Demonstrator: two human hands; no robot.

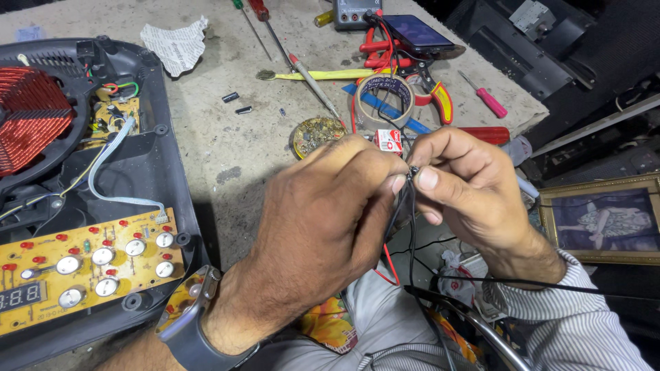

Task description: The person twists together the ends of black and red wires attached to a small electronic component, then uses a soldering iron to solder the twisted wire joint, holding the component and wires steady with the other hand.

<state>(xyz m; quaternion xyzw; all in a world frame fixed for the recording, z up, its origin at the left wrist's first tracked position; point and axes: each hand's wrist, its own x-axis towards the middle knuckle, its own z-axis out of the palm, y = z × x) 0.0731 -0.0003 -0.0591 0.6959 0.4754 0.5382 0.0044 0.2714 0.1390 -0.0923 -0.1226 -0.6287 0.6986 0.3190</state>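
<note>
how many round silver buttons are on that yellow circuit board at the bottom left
7 silver buttons on the yellow circuit board: an upper row at and, and a lower row at and. None looks hidden.

Thin black plastic-coated wires (411, 206), smooth and faintly glossy, are hanging pinched between the left hand (323, 213) and right hand (457, 182). Under the hands a rough, matt, dusty worktop (227, 144) is showing stains. Left of the left hand a matt dark plastic housing (155, 172) is holding a yellowish circuit board (89, 268) with shiny metal caps. Beyond the hands a matt paper tape roll (385, 99) is lying.
</note>
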